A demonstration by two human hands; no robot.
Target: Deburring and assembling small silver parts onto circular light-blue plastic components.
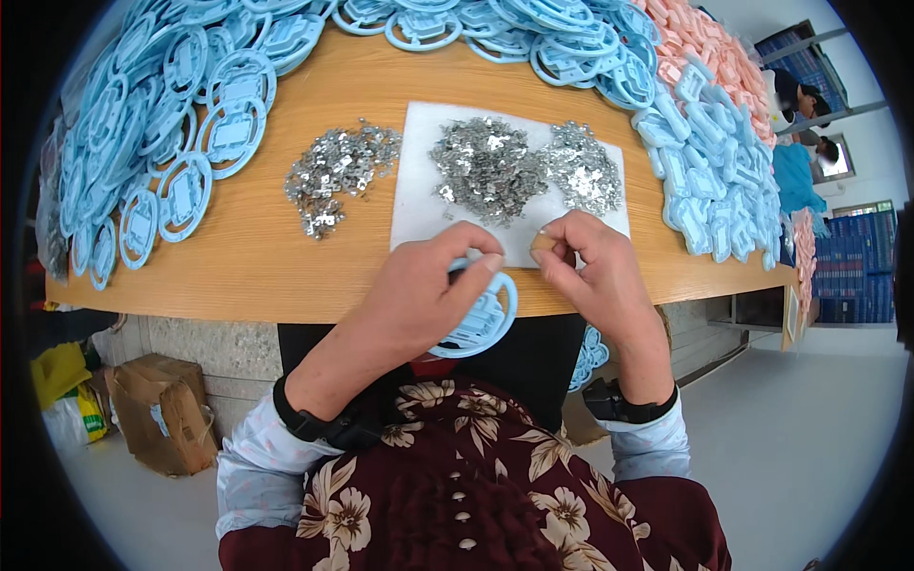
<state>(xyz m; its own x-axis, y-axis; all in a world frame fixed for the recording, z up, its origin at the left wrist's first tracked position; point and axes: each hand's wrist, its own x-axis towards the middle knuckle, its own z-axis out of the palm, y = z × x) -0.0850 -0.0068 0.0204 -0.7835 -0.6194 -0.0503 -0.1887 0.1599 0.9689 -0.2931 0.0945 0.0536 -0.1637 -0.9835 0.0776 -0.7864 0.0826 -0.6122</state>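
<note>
While the left hand curls around a blue plastic ring at the bench edge, the right hand pinches something small — too tiny to tell.

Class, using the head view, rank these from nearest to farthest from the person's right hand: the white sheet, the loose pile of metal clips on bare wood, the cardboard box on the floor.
From the right hand:
1. White sheet, right under the fingertips at the table's near edge.
2. Metal clip pile, on bare wood to the left of the sheet.
3. Cardboard box, on the floor, far lower left below the table.
</note>
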